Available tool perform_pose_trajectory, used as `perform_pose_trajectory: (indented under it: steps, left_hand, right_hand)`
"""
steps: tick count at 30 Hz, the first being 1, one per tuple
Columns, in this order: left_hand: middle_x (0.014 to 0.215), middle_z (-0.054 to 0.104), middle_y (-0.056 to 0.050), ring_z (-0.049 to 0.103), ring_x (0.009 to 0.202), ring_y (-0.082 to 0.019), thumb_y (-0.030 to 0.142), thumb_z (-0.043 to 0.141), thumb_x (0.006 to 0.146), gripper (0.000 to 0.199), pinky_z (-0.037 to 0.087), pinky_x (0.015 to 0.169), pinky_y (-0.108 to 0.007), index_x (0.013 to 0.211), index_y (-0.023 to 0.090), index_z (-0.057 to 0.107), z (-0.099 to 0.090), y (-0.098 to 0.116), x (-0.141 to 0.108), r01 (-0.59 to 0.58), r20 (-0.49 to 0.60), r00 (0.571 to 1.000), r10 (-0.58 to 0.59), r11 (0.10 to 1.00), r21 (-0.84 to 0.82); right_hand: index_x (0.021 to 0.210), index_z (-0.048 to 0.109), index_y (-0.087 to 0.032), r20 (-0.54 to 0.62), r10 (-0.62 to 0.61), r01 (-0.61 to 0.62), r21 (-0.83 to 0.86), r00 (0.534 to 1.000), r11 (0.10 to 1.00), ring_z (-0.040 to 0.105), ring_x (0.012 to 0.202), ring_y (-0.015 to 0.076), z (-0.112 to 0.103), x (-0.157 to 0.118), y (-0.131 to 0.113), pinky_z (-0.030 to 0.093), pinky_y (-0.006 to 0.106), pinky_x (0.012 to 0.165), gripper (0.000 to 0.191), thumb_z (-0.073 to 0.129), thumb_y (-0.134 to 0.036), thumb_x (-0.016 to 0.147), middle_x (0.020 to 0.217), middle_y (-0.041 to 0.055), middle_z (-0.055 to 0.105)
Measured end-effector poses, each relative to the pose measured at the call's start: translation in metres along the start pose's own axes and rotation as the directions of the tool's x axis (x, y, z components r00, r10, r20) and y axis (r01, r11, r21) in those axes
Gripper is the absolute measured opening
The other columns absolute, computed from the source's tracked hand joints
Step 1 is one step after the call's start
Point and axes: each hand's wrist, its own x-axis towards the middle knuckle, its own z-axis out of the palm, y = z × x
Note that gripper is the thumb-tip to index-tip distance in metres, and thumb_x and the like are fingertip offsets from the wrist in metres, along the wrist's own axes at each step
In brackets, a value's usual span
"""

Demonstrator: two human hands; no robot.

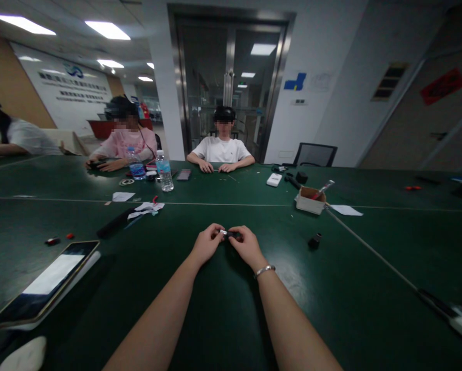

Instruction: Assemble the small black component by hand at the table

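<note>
Both my hands meet over the green table point(231, 288), fingers closed on one small object. It is a short, dark stick with a bright silver end point(224, 233); its exact kind is too small to tell. My left hand point(208, 243) pinches it at the silver end. At the black end, my right hand point(247, 245) grips it between thumb and fingers; a silver bracelet circles that wrist. The fingertips cover part of the object. To the right of my hands a small black item point(315, 241) stands on the table.
A phone point(47, 283) rests tilted at the left. A black pouch-like object point(115, 223) and crumpled paper point(146, 208) lie beyond it. Two water bottles point(164, 172) stand farther back. At the right are a small box point(310, 202) and a cable point(370, 247). Several people sit across the table.
</note>
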Motion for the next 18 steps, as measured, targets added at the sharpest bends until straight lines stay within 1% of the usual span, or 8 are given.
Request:
perform_pose_trajectory:
  steps: [2,5,8,11,13,15,18]
  left_hand:
    - [0.078,0.065,-0.002,0.062,0.076,-0.015,0.032,0.052,0.082,0.022,0.047,0.072,-0.028,0.099,0.021,0.061,0.0005,-0.0029,0.0014,-0.003,-0.004,1.000,0.003,1.000,-0.008]
    - [0.088,0.066,-0.004,0.062,0.083,-0.016,0.032,0.053,0.082,0.021,0.048,0.076,-0.029,0.097,0.020,0.064,0.0014,-0.0073,0.0040,-0.060,-0.038,0.997,0.060,0.998,0.011]
    - [0.097,0.065,-0.006,0.061,0.087,-0.017,0.030,0.055,0.081,0.020,0.048,0.077,-0.029,0.096,0.020,0.065,0.0018,-0.0096,0.0058,-0.098,-0.070,0.993,0.099,0.995,0.010]
    - [0.089,0.064,-0.004,0.060,0.073,-0.014,0.030,0.054,0.082,0.023,0.048,0.068,-0.027,0.102,0.021,0.062,0.0022,-0.0092,0.0056,-0.068,-0.064,0.996,0.066,0.997,-0.026]
    - [0.080,0.062,-0.001,0.057,0.065,-0.012,0.032,0.053,0.082,0.022,0.046,0.062,-0.025,0.100,0.021,0.060,0.0024,-0.0079,0.0048,-0.054,-0.056,0.997,0.052,0.998,-0.030]
    - [0.075,0.060,0.001,0.056,0.062,-0.012,0.035,0.051,0.083,0.020,0.045,0.060,-0.024,0.095,0.021,0.060,0.0026,-0.0066,0.0040,-0.053,-0.050,0.997,0.052,0.998,-0.022]
    - [0.074,0.060,0.000,0.056,0.065,-0.012,0.036,0.051,0.083,0.020,0.045,0.062,-0.024,0.093,0.021,0.061,0.0027,-0.0062,0.0036,-0.054,-0.060,0.997,0.053,0.998,-0.016]
  right_hand:
    - [0.092,0.067,-0.017,-0.003,-0.005,0.005,0.015,1.000,1.000,0.058,0.074,0.0139,-0.0003,-0.0002,0.0000,0.050,0.027,0.067,0.020,0.060,-0.017,0.073,0.092,0.0051,0.060]
    - [0.097,0.066,-0.016,-0.009,-0.010,0.010,0.017,1.000,1.000,0.059,0.079,0.0148,-0.0004,-0.0003,-0.0004,0.050,0.028,0.070,0.024,0.061,-0.017,0.073,0.094,0.0060,0.058]
    - [0.096,0.067,-0.016,0.000,-0.007,0.007,-0.008,1.000,1.000,0.058,0.074,0.0139,0.0000,0.0000,-0.0006,0.050,0.028,0.068,0.023,0.061,-0.018,0.074,0.092,0.0056,0.057]
    - [0.092,0.068,-0.017,0.001,0.000,0.000,-0.006,1.000,1.000,0.056,0.067,0.0116,0.0008,0.0002,-0.0010,0.049,0.026,0.064,0.019,0.059,-0.017,0.075,0.090,0.0043,0.055]
    - [0.091,0.067,-0.018,-0.005,0.006,-0.006,0.012,1.000,1.000,0.055,0.064,0.0103,0.0013,0.0002,-0.0014,0.049,0.026,0.062,0.020,0.059,-0.015,0.074,0.091,0.0039,0.055]
    - [0.092,0.067,-0.018,-0.003,0.010,-0.010,0.026,1.000,1.000,0.055,0.063,0.0096,0.0017,-0.0001,-0.0014,0.049,0.025,0.062,0.020,0.059,-0.015,0.074,0.092,0.0038,0.054]
    - [0.093,0.066,-0.018,0.002,0.012,-0.012,0.033,1.000,0.999,0.055,0.063,0.0093,0.0024,-0.0002,-0.0004,0.050,0.026,0.063,0.021,0.059,-0.015,0.074,0.093,0.0039,0.055]
